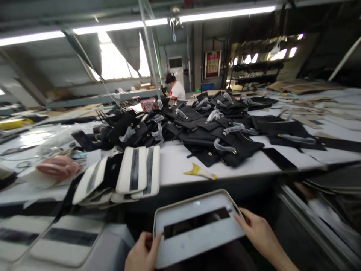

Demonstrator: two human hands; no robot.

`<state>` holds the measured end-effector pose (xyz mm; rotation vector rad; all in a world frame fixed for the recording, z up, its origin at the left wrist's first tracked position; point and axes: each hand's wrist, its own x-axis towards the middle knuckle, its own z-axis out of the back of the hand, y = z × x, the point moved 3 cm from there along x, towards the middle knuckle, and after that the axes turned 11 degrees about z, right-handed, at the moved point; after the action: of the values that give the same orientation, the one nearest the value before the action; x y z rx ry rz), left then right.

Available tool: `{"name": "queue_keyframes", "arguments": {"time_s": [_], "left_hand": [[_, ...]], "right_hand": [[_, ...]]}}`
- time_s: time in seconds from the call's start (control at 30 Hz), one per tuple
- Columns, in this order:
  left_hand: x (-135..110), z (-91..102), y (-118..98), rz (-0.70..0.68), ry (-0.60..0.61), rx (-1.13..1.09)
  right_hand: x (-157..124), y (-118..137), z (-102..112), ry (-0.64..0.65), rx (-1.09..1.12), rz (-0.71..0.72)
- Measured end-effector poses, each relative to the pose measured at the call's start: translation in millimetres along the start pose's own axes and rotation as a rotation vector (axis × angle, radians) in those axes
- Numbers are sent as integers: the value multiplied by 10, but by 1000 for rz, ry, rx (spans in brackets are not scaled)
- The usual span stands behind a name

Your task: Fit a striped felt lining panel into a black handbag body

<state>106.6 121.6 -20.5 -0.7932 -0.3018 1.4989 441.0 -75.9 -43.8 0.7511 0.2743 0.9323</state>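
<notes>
Between my two hands is a rectangular white panel [197,241] with rounded corners, a raised beige rim and a long dark strip or slot along its middle. My left hand [143,251] pinches its left side, with the thumb on the face. My right hand [260,233] grips the right edge, its thumb lying over the rim. The panel is held tilted in front of the table. Similar cream panels with dark stripes lie in an overlapping stack [131,171] at the table edge. More striped panels [67,241] lie at the lower left.
Black bag pieces [203,130] with wrapped handles cover much of the white table [172,160]. A yellow tool [199,171] and a phone [279,159] lie near the front edge. A pink item [59,167] sits left. Farther back is a person [177,90].
</notes>
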Motion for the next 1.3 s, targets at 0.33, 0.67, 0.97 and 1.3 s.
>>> {"name": "queue_keyframes", "arguments": {"time_s": [0.33, 0.67, 0.97, 1.3], "left_hand": [[31, 56, 13, 125, 90, 144], [72, 21, 109, 139, 113, 132], [173, 16, 148, 147, 122, 79], [659, -55, -194, -186, 108, 195]], "right_hand": [[-53, 110, 30, -53, 60, -38], [-72, 46, -19, -43, 100, -39], [-15, 78, 9, -38, 60, -26], [674, 62, -43, 59, -39, 107]]}}
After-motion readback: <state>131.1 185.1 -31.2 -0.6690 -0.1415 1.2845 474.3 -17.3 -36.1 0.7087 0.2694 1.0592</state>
